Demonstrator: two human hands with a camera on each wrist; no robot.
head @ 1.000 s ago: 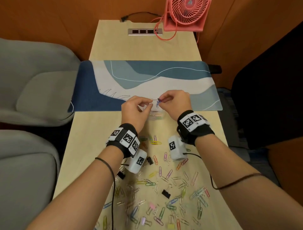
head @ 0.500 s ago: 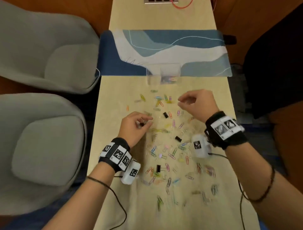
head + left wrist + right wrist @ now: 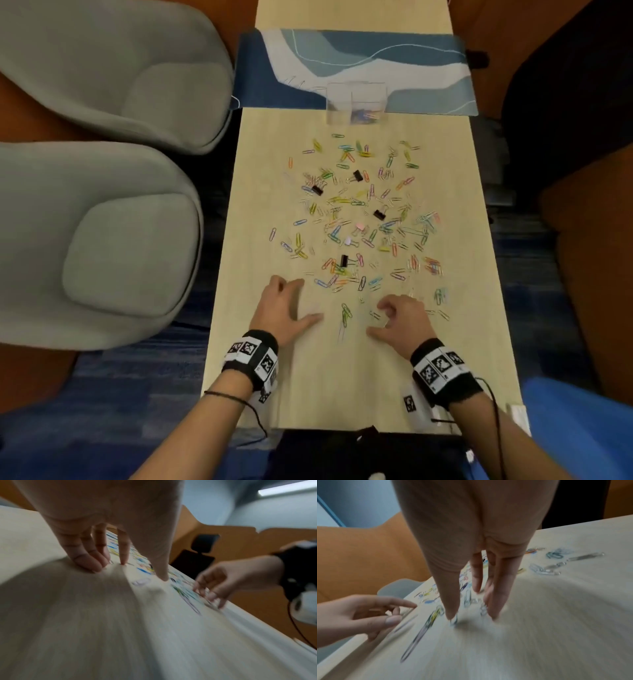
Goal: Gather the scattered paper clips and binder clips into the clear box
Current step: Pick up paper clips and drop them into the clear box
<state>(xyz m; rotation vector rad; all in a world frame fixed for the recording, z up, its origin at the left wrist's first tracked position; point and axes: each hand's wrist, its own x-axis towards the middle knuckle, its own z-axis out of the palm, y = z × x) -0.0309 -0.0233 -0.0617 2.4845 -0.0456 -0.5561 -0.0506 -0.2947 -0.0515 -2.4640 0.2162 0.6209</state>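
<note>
Many coloured paper clips (image 3: 359,219) and a few black binder clips (image 3: 379,214) lie scattered over the middle of the pale wooden table (image 3: 342,383). The clear box (image 3: 356,102) stands at the far end, half on the blue mat, with some clips in it. My left hand (image 3: 296,301) sits at the near left edge of the scatter, fingertips and spread thumb down on the wood, holding nothing. At the near right edge my right hand (image 3: 383,320) has bent fingers, and its fingertips (image 3: 491,612) touch the table among loose clips (image 3: 467,599). Both wrist views are motion-blurred.
A blue and white desk mat (image 3: 411,68) lies across the far end of the table. Two grey chairs (image 3: 102,222) stand close along the left side. A dark chair (image 3: 565,102) is at the right. The near table edge (image 3: 342,426) is just behind my wrists.
Both hands have drawn back from above the clear box, where they pinched a clip, down to the near edge of the scatter. The head view now looks more steeply down.
</note>
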